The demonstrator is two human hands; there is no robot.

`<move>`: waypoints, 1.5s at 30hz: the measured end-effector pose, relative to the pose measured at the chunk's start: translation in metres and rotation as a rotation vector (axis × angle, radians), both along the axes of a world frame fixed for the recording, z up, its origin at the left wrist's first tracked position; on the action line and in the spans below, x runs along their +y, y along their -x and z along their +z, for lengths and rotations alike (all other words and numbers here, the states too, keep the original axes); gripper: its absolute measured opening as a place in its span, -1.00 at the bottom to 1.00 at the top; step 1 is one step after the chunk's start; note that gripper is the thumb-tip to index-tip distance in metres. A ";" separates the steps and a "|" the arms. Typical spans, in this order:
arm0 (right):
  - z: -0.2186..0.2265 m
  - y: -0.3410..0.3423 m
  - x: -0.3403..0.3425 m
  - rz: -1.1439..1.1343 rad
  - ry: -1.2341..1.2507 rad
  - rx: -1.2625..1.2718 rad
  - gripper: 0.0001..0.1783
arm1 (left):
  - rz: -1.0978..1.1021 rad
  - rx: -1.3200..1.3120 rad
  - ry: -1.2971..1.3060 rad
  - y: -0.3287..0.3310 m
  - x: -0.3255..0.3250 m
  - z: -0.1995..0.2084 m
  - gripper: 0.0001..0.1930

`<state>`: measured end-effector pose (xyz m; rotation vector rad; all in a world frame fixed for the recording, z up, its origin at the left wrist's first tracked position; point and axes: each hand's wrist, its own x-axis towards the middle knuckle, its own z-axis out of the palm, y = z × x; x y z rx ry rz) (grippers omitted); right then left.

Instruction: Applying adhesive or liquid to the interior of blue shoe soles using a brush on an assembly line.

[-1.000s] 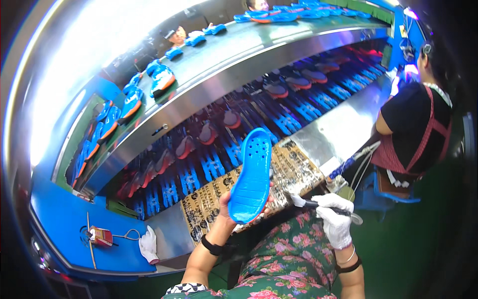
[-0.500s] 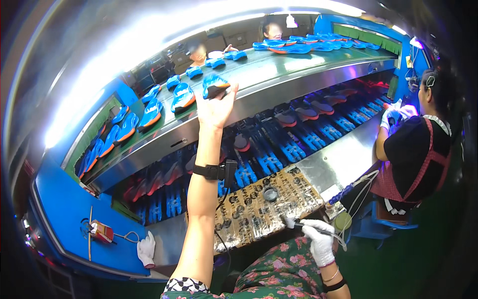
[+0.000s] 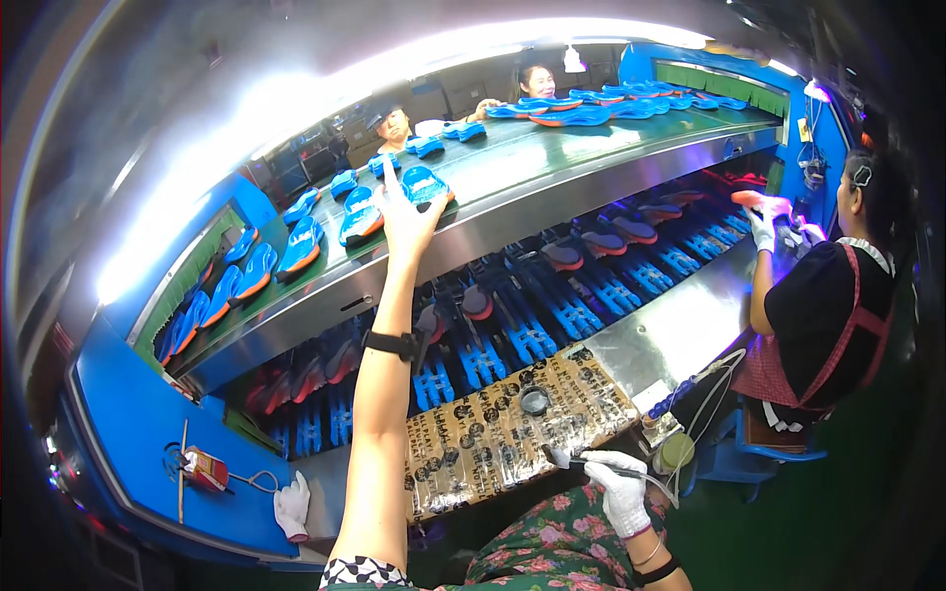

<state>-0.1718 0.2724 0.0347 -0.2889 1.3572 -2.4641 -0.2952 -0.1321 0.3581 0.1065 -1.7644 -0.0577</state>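
My bare left hand (image 3: pixel 406 219) reaches over the upper green conveyor belt (image 3: pixel 512 150). Its thumb and forefinger are spread beside a blue shoe sole (image 3: pixel 426 183) with an orange edge, which appears to rest on the belt; whether they still touch it is hard to see. Just to the left lies another blue sole (image 3: pixel 361 213). In its white knit glove, my right hand (image 3: pixel 623 495) is closed round the dark handle of a brush (image 3: pixel 560 456). The bristles are over the front edge of a tape-covered board (image 3: pixel 493 438), where a small round dish (image 3: pixel 534 400) stands.
A lower rack (image 3: pixel 483 360) carries soles on blue holders. To the right a co-worker (image 3: pixel 823 305) holds a reddish sole (image 3: pixel 761 201); two people stand behind the belt. A white glove (image 3: pixel 292 507) lies at left, and a thin hose (image 3: pixel 705 414) hangs beside the board.
The sole from my left hand has gone down onto the belt, and that hand's fingers have spread. My right hand has shifted slightly left and down with the brush. The co-worker has raised a reddish sole.
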 end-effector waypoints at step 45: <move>-0.007 0.040 -0.009 0.035 0.153 -0.055 -0.81 | 0.102 -1.009 0.432 0.167 -0.015 0.004 -0.26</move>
